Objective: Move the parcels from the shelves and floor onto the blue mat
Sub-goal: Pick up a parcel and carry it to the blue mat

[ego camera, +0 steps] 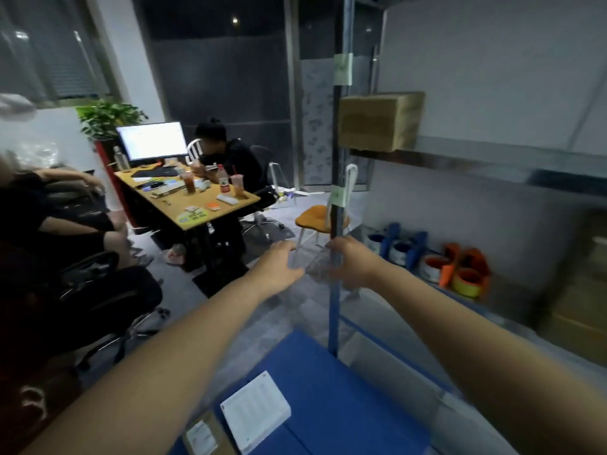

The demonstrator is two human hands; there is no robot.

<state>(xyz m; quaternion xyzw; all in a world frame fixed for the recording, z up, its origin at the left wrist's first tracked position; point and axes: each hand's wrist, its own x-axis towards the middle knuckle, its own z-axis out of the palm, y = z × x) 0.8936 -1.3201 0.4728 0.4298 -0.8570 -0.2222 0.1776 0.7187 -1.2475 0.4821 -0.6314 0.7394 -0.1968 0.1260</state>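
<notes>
Two hands out by shelf post (334,224): left hand (279,262) and right hand (353,259) apart, gripping blurred clear parcel (315,267) between them. Blue mat (331,389) below post: white parcel (254,410), brown parcel (205,435). Cardboard box (379,121) on upper shelf right of post.

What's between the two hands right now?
Head view: a blurred, see-through item sits between the left hand and right hand, with the shelf's blue upright post just behind it.

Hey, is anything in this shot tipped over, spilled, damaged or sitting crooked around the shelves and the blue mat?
Nothing stands out. The white parcel and brown parcel lie flat on the blue mat, just angled to its edges. The cardboard box sits upright on the shelf. The frame is blurry, so fine damage wouldn't show.
</notes>
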